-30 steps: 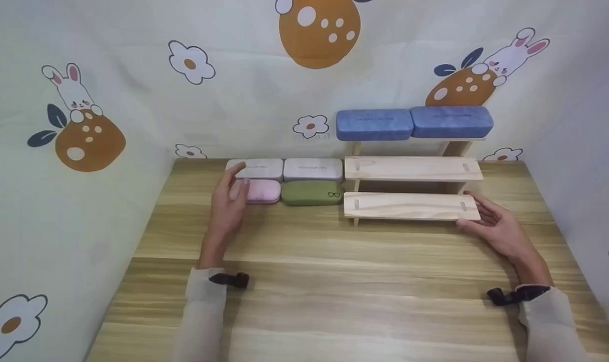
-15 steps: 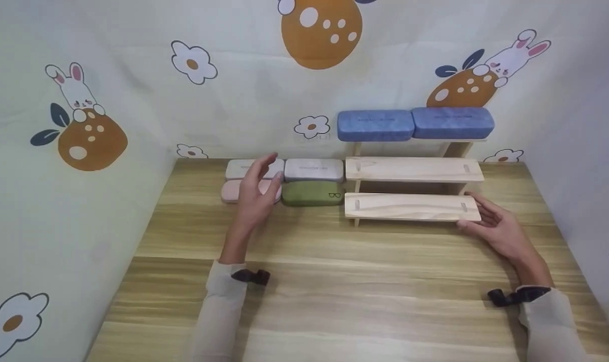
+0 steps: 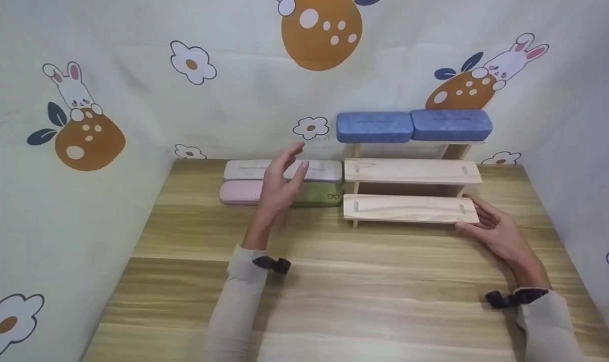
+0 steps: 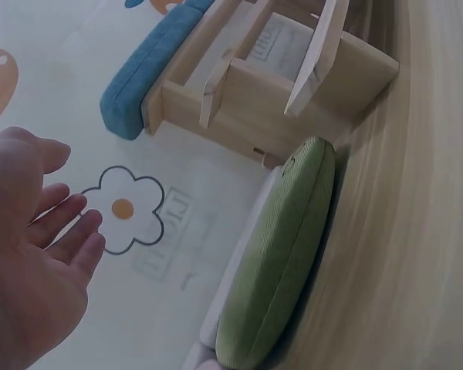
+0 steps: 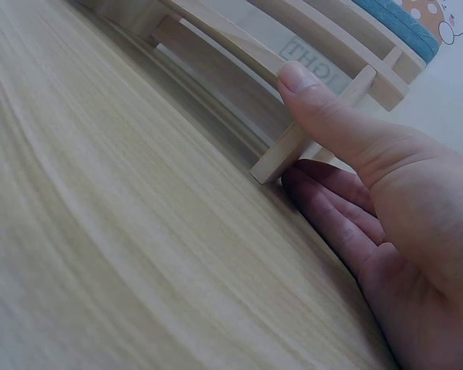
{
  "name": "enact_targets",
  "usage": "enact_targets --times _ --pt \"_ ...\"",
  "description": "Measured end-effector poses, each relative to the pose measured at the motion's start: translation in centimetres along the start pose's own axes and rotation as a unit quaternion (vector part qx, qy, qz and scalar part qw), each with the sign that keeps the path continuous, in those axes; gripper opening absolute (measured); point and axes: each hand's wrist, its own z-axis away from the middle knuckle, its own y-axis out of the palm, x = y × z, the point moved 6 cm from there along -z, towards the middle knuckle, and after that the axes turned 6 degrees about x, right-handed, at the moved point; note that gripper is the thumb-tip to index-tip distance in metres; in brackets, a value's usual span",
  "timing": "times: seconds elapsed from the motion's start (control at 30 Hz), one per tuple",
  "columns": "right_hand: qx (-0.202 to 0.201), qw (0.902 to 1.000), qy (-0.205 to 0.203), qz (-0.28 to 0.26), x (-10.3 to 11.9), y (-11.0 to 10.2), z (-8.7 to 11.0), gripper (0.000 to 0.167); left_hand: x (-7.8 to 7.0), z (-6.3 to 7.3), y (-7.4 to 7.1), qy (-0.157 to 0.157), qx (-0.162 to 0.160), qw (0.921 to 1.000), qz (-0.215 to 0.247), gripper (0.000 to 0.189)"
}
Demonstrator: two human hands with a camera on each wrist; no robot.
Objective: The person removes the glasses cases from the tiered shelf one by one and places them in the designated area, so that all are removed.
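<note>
My left hand (image 3: pixel 279 188) hovers over the cases left of the shelf, fingers spread and nothing in them. Below it sits a green corduroy glasses case (image 3: pixel 322 195), printed with a small pair of glasses; the hand partly covers it in the head view. To its left lies a pink glasses case (image 3: pixel 239 192). Two whitish cases (image 3: pixel 244 171) stand behind these, end to end. My right hand (image 3: pixel 500 234) grips the right end of a stepped wooden shelf (image 3: pixel 410 208), thumb on the lowest board's front edge, fingers behind the leg.
Two blue glasses cases (image 3: pixel 374 126) lie side by side on the shelf's top step. The middle board (image 3: pixel 412 171) and lowest board are bare. A patterned cloth (image 3: pixel 234 110) rises behind and along both sides of the wood-grain table (image 3: pixel 364 291).
My left hand has moved right, from the pink case to over the gap between it and the green one. My right hand keeps its hold on the shelf.
</note>
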Motion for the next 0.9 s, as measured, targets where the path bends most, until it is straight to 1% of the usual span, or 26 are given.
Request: enact_targets --times 0.13,0.23,0.4,0.63,0.77,0.9 --pt "-0.001 1.0000 0.003 0.001 0.0 -0.1 0.0 0.081 -0.5 -1.3 1.3 0.015 0.009 0.9998 -0.003 0.047" --pt "-0.003 1.0000 0.004 0.002 0.0 -0.1 0.0 0.081 -0.8 -2.3 2.3 0.015 0.021 0.9996 -0.009 0.048" --pt "-0.002 1.0000 0.004 0.001 -0.1 -0.1 0.0 0.082 -1.1 -3.6 3.7 0.000 0.031 0.9994 -0.014 0.052" --pt "-0.005 1.0000 0.004 0.004 -0.1 -0.1 0.0 0.081 -1.4 -5.4 5.3 -0.006 0.033 0.9994 0.014 0.060" --pt "-0.003 1.0000 0.004 0.001 -0.1 0.0 0.1 0.081 -1.4 -6.2 5.9 -0.017 0.029 0.9990 0.029 0.068" --pt "-0.005 1.0000 0.002 -0.001 0.1 -0.1 0.0 0.081 -1.4 -6.8 6.4 -0.028 0.036 0.9982 0.038 0.077"
